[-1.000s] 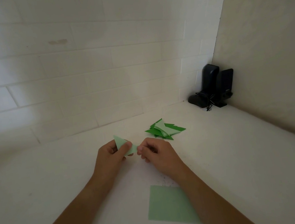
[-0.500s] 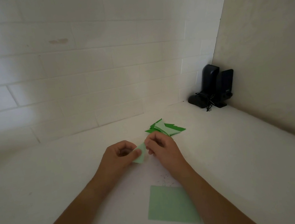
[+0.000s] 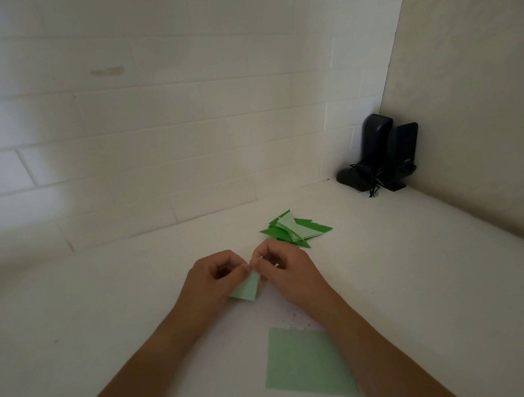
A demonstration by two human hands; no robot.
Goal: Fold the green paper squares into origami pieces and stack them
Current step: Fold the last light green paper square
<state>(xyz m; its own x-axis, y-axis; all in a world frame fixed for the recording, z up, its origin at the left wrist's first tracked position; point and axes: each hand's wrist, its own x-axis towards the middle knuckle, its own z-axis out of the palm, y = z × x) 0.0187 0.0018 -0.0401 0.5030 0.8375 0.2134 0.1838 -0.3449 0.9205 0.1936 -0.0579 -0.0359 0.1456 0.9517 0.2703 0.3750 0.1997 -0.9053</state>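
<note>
At the centre of the frame, the curled fingertips of both hands are meeting and pinching the top edge of a small, pale green folded paper piece (image 3: pixel 247 288), which is hanging down between them just above the white tabletop (image 3: pixel 103 316). The left hand (image 3: pixel 212 278) is gripping it from the left with thumb and forefinger; the right hand (image 3: pixel 284 269) is pinching it from the right, its other fingers curled in. Just beyond the right hand, a loose stack of dark and light green folded paper pieces (image 3: pixel 295 228) is lying on the tabletop. Toward the lower centre, a flat pale green paper square (image 3: pixel 302 361) is lying partly under the right forearm. In the right corner, two black speakers (image 3: pixel 383 150) are standing against the white tiled wall (image 3: pixel 144 113).
</note>
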